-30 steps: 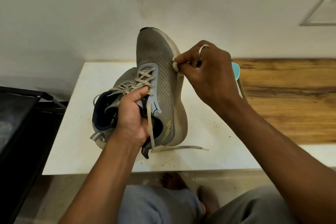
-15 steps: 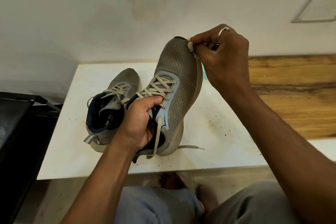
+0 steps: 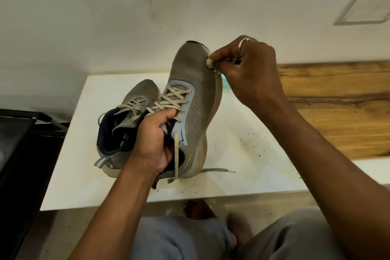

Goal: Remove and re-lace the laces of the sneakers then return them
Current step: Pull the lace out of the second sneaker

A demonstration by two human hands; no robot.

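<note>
Two grey mesh sneakers with beige laces are on a white table (image 3: 242, 171). My left hand (image 3: 154, 139) grips the tongue and collar of the right-hand sneaker (image 3: 196, 101), which stands tilted on its heel with the toe up. My right hand (image 3: 247, 72) pinches a small white wad (image 3: 210, 62) against that sneaker's toe edge. Its loose lace end (image 3: 219, 170) trails on the table. The other sneaker (image 3: 126, 120) lies flat to the left, laced.
A wooden surface (image 3: 337, 101) adjoins the table on the right. A dark frame (image 3: 19, 143) stands at the left. A turquoise object (image 3: 225, 83) peeks from behind the held sneaker. Dark crumbs dot the table. My knees and bare feet are below the front edge.
The sneaker was turned from sole-sideways to toe-up facing me. My right hand moved up to the toe, then a little down its right edge, still pinching the wad.
</note>
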